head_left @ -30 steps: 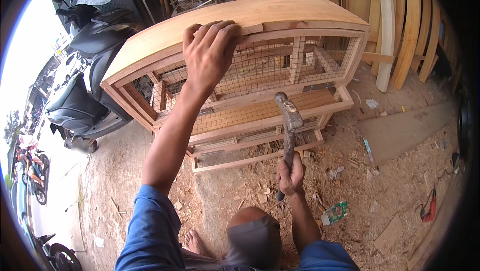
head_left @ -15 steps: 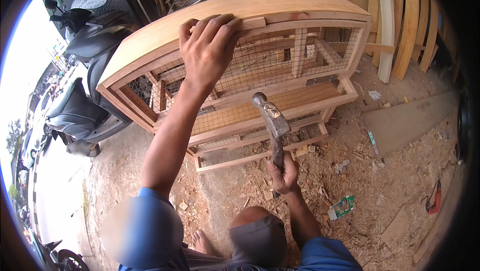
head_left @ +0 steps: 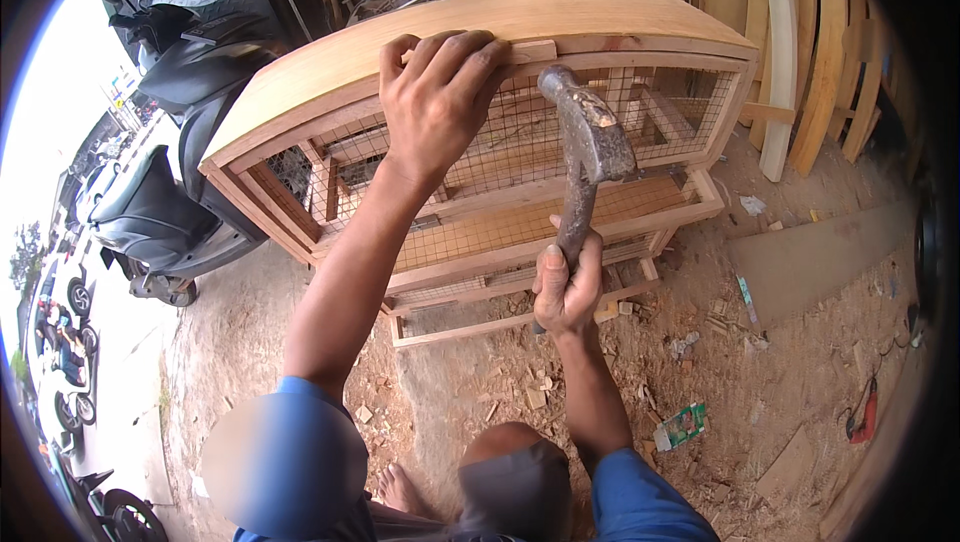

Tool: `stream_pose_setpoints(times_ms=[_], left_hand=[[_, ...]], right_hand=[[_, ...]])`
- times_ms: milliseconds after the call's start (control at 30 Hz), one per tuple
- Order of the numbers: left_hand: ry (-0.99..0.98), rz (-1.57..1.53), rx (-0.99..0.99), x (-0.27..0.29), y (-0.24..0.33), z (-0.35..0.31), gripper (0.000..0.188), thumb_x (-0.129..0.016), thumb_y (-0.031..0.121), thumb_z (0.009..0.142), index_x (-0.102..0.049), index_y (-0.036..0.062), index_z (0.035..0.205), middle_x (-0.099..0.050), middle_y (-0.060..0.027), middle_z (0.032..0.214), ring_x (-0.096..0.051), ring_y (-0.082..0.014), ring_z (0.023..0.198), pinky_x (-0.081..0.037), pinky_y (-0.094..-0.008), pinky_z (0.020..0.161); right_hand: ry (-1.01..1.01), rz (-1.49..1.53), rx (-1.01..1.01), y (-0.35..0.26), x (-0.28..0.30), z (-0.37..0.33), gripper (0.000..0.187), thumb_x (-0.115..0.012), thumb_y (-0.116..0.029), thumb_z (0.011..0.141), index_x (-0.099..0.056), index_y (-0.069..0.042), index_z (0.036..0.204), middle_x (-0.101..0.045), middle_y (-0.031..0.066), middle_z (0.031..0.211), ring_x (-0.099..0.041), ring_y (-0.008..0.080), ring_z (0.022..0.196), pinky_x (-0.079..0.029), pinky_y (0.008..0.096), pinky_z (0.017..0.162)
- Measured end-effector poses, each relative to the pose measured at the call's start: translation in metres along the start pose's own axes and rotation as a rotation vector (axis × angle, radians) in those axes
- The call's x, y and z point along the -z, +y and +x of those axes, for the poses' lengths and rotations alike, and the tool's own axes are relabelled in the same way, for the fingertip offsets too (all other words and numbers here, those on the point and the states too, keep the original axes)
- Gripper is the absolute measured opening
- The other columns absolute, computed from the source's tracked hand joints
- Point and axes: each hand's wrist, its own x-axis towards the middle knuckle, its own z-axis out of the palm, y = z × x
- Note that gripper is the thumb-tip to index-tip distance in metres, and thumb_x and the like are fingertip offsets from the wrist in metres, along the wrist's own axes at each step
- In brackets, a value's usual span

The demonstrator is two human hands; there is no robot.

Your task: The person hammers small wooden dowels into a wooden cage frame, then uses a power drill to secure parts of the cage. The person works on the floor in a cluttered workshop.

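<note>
A wooden cage (head_left: 620, 14) with a flat top panel and wire mesh (head_left: 500, 132) on its front stands before me. My left hand (head_left: 440, 92) curls over its upper front edge, closed on a small wooden strip (head_left: 534, 52) lying along that edge. The strip's right end sticks out past my fingers; the rest is hidden under them. In my right hand (head_left: 568, 287) is a claw hammer (head_left: 592, 142), gripped by its handle and raised before the mesh. Its striking face is up near the strip's right end. No nail can be made out.
A dark motorcycle (head_left: 180, 192) is parked close on the cage's left. Upright planks (head_left: 820, 62) lean at the back right. Wood scraps and shavings cover the floor, with a flat board (head_left: 815, 257), a green packet (head_left: 682, 427) and a red tool (head_left: 862, 414) on the right.
My right hand has lifted the hammer up and slightly right, toward the cage's upper front edge. My left hand keeps its hold on the strip. The view has shifted slightly.
</note>
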Motion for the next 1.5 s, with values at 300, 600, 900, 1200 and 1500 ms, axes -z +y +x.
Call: stream_pose_setpoints(times_ms=[300, 600, 900, 1200, 1500], left_hand=[[-0.004, 0.006, 0.002, 0.0, -0.002, -0.001, 0.025, -0.082, 0.022, 0.079, -0.074, 0.018, 0.102, -0.073, 0.0051, 0.099, -0.067, -0.0132, 0.088, -0.043, -0.0331, 0.085], [-0.018, -0.009, 0.011, 0.0, -0.002, -0.001, 0.022, -0.082, 0.022, 0.08, -0.075, 0.0165, 0.1, -0.074, 0.0052, 0.099, -0.067, -0.0135, 0.087, -0.042, -0.0348, 0.086], [0.017, -0.038, 0.013, -0.004, -0.005, 0.001, 0.014, -0.074, 0.024, 0.084, -0.068, 0.0151, 0.093, -0.067, 0.0061, 0.095, -0.062, -0.0128, 0.087, -0.041, -0.0403, 0.091], [-0.358, -0.233, 0.268, 0.026, 0.0, 0.005, 0.047, -0.079, 0.023, 0.079, -0.062, 0.012, 0.122, -0.063, -0.003, 0.128, -0.058, -0.0215, 0.122, -0.038, -0.0449, 0.102], [-0.806, -0.698, 0.676, 0.101, -0.1, 0.079, 0.041, -0.073, 0.014, 0.088, -0.06, 0.0063, 0.126, -0.061, -0.0142, 0.131, -0.056, -0.0325, 0.124, -0.039, -0.0479, 0.106]], right_hand=[[0.001, -0.152, 0.024, 0.007, -0.005, 0.027, 0.031, -0.051, -0.031, 0.107, -0.055, 0.0, 0.109, -0.05, -0.0017, 0.059, -0.049, 0.0075, 0.047, -0.038, 0.027, 0.046], [0.022, -0.111, 0.023, 0.013, -0.009, 0.026, 0.031, -0.05, -0.032, 0.107, -0.051, -0.003, 0.1, -0.047, -0.0015, 0.058, -0.046, 0.0073, 0.045, -0.036, 0.026, 0.044], [0.055, 0.059, -0.039, 0.003, -0.003, 0.01, 0.032, -0.048, -0.033, 0.107, -0.048, -0.001, 0.111, -0.042, -0.0016, 0.058, -0.038, 0.0066, 0.042, -0.034, 0.022, 0.039], [-0.003, -0.054, -0.176, -0.093, 0.036, 0.009, 0.042, -0.053, -0.043, 0.104, -0.048, -0.002, 0.105, -0.048, 0.002, 0.061, -0.042, 0.008, 0.045, -0.036, 0.0242, 0.043], [0.216, -0.241, -0.963, -0.297, -0.02, 0.076, 0.03, -0.053, -0.034, 0.105, -0.053, -0.005, 0.112, -0.045, -0.0009, 0.06, -0.041, 0.0077, 0.041, -0.037, 0.0254, 0.037]])
